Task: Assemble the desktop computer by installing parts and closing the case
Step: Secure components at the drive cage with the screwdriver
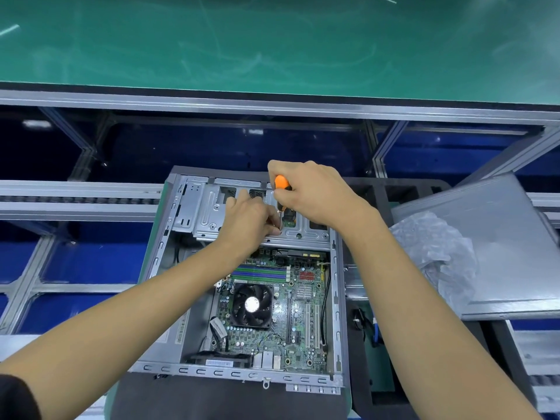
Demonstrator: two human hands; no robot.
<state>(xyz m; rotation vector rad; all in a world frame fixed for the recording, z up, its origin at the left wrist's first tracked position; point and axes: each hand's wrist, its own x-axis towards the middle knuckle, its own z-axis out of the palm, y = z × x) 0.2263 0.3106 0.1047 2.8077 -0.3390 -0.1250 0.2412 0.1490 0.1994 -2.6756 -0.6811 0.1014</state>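
Observation:
An open grey computer case (pixel 338 298) lies on its side in the middle of the bench. Inside it sits a green motherboard (pixel 291 325) with a black CPU fan (pixel 251 304). A metal drive cage (pixel 209 213) fills the far end of the case. My right hand (pixel 315 192) grips an orange-handled screwdriver (pixel 281 183), held upright over the cage. My left hand (pixel 251 219) pinches the screwdriver's shaft near its tip, down at the cage's front edge. The tip itself is hidden by my fingers.
The grey side panel (pixel 515 262) lies to the right, with crumpled clear bubble wrap (pixel 436 253) on it. Black foam (pixel 236 398) pads the case from below. Aluminium conveyor rails (pixel 75 201) run left and right, and a green surface (pixel 272 40) lies beyond.

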